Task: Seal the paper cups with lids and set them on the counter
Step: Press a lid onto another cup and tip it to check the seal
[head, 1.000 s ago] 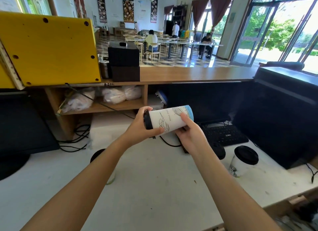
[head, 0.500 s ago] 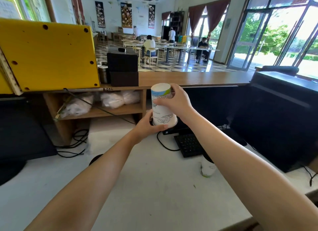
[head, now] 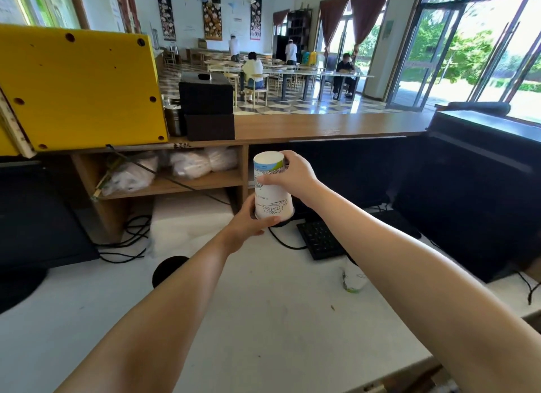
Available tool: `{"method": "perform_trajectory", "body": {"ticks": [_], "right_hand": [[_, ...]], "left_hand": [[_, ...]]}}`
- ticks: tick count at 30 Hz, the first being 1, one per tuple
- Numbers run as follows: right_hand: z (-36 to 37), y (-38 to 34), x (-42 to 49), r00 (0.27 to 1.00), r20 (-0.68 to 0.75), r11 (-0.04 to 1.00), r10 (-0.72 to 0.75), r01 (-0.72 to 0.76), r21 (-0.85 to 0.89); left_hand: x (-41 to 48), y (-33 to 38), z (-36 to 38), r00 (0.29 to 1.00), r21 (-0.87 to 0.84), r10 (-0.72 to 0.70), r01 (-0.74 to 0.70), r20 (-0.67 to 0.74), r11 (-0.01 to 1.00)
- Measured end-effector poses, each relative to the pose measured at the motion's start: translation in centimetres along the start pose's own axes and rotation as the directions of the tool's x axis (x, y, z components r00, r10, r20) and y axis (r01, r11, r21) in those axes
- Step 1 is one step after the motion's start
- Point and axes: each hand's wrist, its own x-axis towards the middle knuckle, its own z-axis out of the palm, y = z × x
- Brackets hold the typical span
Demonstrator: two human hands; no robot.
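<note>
Fingers (head: 265, 179) of the right hand (head: 295, 177) are wrapping the narrow base end of a paper cup (head: 270, 188), closed around it from the 3 o'clock side. The left hand (head: 248, 221) is cupping the wide end from underneath, at 6 o'clock of the cup, its fingers curled over the black lid (head: 279, 222) and pressing up against it. The cup is being held upside down in the air, its long axis near vertical with the base tipping slightly toward 11 o'clock, above the white work surface (head: 263, 305). The wooden counter (head: 322, 126) is lying at 12 o'clock from both hands, higher and farther off. Judging from this, the cup needs turning lid-up before going there, and the right hand looks nearer. Another cup (head: 352, 278) is standing at 4 o'clock, partly hidden behind the right forearm.
</note>
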Motion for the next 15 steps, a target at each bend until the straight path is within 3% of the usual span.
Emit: {"method": "perform_trajectory", "body": {"ticks": [2,5,7,8,12,15], "right_hand": [[-0.3,-0.5,0.1,0.999,-0.040,0.995,0.023,-0.019,0.094],[-0.3,-0.8,-0.3,0.990,-0.064,0.928,0.128,-0.096,0.360],[0.1,-0.3,-1.1,0.984,-0.031,0.842,0.178,-0.136,0.522],[0.3,0.2,-1.5,0.981,-0.007,0.802,0.193,-0.153,0.577],[-0.2,2.9,-3.0,0.979,0.039,0.703,0.198,-0.170,0.691],[-1.2,4.8,-3.9,0.983,0.087,0.705,0.161,-0.177,0.687]], "left_hand": [[-0.6,-0.9,0.9,0.993,-0.305,-0.095,0.071,-0.064,0.950],[-1.3,-2.0,3.8,0.979,-0.739,-0.189,0.185,0.080,0.648],[-1.4,-1.6,5.5,0.978,-0.875,-0.140,0.200,0.154,0.441],[-1.4,-1.1,5.9,0.986,-0.907,-0.098,0.164,0.136,0.388],[-0.9,1.2,5.1,0.998,-0.934,-0.016,-0.053,-0.062,0.354],[-1.0,2.5,3.4,0.994,-0.867,-0.006,-0.094,-0.111,0.489]]}}
